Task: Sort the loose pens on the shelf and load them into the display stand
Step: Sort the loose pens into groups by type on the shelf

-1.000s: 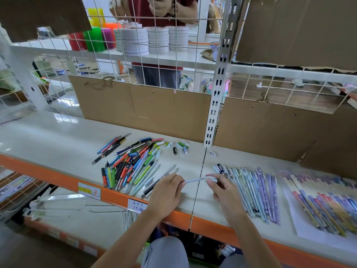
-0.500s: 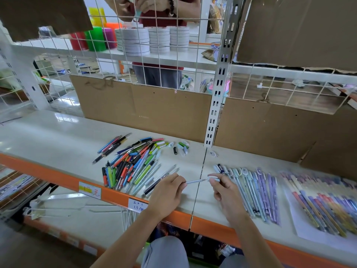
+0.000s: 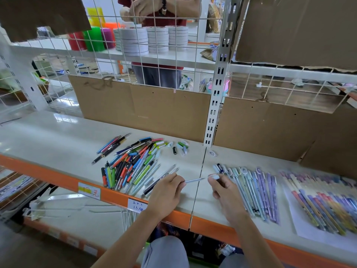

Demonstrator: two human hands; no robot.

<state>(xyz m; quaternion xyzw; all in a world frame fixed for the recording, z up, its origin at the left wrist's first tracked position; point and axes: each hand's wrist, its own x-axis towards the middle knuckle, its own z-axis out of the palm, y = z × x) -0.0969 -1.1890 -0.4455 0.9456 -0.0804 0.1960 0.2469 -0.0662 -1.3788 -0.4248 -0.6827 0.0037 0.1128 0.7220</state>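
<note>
My left hand (image 3: 166, 192) pinches a thin pale pen (image 3: 194, 180) whose tip points right, just above the shelf (image 3: 48, 136). Close to that tip, my right hand (image 3: 224, 190) holds a small pale cap (image 3: 214, 176) between thumb and fingers; cap and pen are apart. A loose pile of mixed coloured pens (image 3: 131, 165) lies left of my left hand. To the right of my right hand, a sorted row of pale blue and purple pens (image 3: 255, 190) lies side by side. No display stand is in view.
More sorted pens (image 3: 320, 200) lie on a white sheet at far right. Small loose caps (image 3: 181, 147) sit near the cardboard back panel (image 3: 146, 111). A metal upright (image 3: 216, 93) divides the shelf. Behind the wire grid stands a person (image 3: 160, 12) by stacked tape rolls (image 3: 135, 41).
The cap, which sat on the pen's tip a second ago, is now off it; my right hand has drawn slightly right with the cap. The person behind moved their hands.
</note>
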